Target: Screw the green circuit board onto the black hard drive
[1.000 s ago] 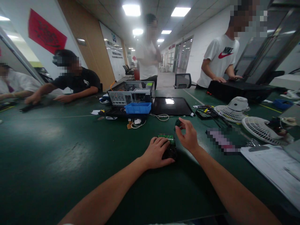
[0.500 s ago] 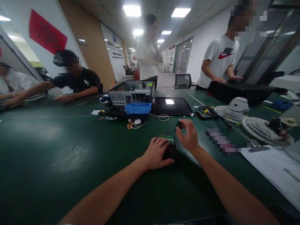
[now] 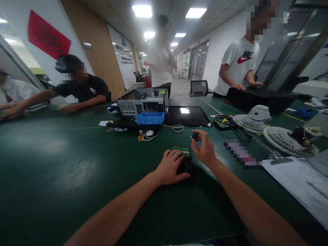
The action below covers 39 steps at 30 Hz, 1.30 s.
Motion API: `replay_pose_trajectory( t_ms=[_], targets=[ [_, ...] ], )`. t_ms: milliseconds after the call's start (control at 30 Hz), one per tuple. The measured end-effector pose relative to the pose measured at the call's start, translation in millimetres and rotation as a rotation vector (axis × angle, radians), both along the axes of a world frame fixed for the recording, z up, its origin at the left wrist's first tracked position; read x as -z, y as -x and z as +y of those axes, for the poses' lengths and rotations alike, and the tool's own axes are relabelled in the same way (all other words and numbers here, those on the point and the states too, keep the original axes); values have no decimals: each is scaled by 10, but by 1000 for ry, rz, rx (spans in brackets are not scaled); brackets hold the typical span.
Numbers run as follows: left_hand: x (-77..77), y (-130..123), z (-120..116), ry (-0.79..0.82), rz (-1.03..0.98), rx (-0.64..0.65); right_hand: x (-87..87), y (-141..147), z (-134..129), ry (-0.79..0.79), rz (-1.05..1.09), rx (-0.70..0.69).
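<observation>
A small dark device with a green circuit board point(image 3: 186, 150) lies flat on the green table point(image 3: 84, 177). Across its left side rests my left hand point(image 3: 171, 167), fingers bent over the board and thumb along the near edge. My right hand point(image 3: 205, 147) is raised just right of the board, thumb and fingers closed around a short dark screwdriver-like tool point(image 3: 194, 135). The tool's lower end points down near the board's upper right corner; whether it touches anything cannot be made out.
Beyond the board stand a blue bin point(image 3: 150, 118), an opened computer case point(image 3: 142, 102) and a black panel point(image 3: 187, 116). White fan parts point(image 3: 252, 119) and a clipboard point(image 3: 294, 177) lie right. Several people are around the table; one handles a black case point(image 3: 261, 98).
The view has shifted slightly. The tool in my right hand shows more upright and a little nearer the board. My left hand stays on the device.
</observation>
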<state>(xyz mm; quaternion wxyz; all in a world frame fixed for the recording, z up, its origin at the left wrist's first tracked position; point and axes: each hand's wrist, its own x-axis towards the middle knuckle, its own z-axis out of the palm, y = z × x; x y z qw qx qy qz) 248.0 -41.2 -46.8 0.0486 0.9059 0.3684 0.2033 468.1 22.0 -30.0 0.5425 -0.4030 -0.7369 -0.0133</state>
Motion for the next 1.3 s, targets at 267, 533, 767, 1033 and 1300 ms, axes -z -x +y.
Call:
replay_pose_trajectory(
  t_ms=[267,533,767,1033,1300],
  targets=[
    [-21,0,-9,-1,-1,7,-6,-21,13,-29,-21,33],
    [-12,3,-9,9,3,0,34,3,37,-16,84,20],
    [6,4,4,1,-4,5,-23,-27,9,-68,-6,32],
    [34,0,7,-18,-18,5,30,-16,33,-15,60,15],
    [10,-4,0,-12,-10,8,-26,-52,20,-31,-5,8]
  ],
)
